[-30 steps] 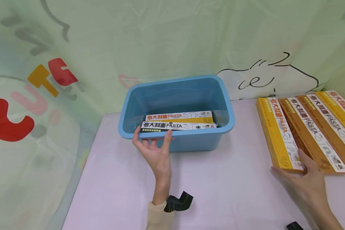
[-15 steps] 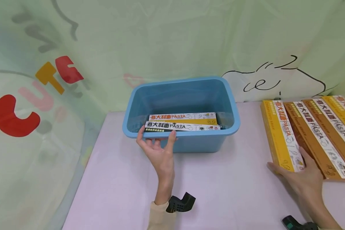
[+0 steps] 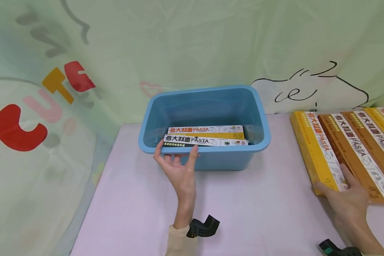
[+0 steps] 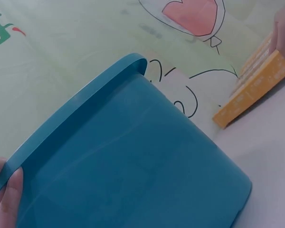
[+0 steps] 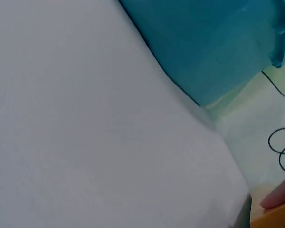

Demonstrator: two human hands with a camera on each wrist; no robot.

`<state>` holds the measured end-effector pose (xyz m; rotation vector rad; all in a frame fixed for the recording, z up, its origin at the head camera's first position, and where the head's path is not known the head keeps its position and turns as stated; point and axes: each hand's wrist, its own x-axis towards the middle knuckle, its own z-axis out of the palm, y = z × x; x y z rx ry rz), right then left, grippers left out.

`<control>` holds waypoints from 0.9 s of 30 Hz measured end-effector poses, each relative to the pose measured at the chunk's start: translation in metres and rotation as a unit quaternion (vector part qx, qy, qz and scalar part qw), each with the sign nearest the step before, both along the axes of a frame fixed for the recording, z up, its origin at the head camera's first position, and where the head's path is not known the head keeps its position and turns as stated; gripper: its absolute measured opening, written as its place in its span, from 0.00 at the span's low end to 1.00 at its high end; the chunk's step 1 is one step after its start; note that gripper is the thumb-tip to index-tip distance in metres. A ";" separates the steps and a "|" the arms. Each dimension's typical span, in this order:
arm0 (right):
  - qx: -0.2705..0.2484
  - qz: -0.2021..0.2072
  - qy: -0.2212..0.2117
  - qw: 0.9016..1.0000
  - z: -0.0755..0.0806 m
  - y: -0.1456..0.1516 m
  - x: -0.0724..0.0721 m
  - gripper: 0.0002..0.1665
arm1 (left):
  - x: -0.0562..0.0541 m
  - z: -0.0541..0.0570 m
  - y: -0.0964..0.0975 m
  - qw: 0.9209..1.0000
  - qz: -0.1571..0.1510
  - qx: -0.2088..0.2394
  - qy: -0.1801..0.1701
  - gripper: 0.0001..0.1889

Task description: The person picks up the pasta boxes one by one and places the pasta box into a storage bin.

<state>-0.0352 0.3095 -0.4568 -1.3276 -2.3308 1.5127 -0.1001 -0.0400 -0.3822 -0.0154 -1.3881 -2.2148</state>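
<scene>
A blue plastic bin (image 3: 198,158) stands in the middle of the table. My left hand (image 3: 180,176) grips its front rim, with fingers tucked under the lip, also seen in the left wrist view. Inside the bin lie a yellow pasta box (image 3: 208,130) and a black one (image 3: 206,140), white label strips up. At the right, my right hand (image 3: 350,199) holds the near end of the leftmost yellow pasta box (image 3: 312,153), digits on both its long sides. In the right wrist view a finger (image 5: 280,194) lies against that box.
To the right of the held box, two brown pasta boxes (image 3: 352,149) and another yellow one (image 3: 380,115) lie in a row. A printed green cloth (image 3: 195,42) hangs behind the pale table (image 3: 259,213).
The head view has shifted slightly, moving the scene a little right. My right hand has adjusted its hold at the yellow box's near end. My left hand stays on the bin's rim.
</scene>
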 end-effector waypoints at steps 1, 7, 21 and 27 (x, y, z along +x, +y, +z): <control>-0.003 -0.010 0.002 1.000 0.001 -0.001 0.001 0.61 | 0.000 0.000 0.000 1.000 -0.001 0.001 0.001 0.46; 0.009 0.000 0.062 0.998 0.020 -0.009 0.013 0.58 | 0.002 0.002 0.002 1.000 0.000 0.000 0.008 0.46; 0.182 0.227 0.220 0.931 0.107 -0.029 0.012 0.56 | 0.001 0.001 0.001 1.000 0.009 0.001 0.001 0.46; 0.215 0.376 0.288 0.854 0.149 -0.040 -0.022 0.61 | 0.000 0.000 0.000 1.000 0.012 0.000 0.001 0.46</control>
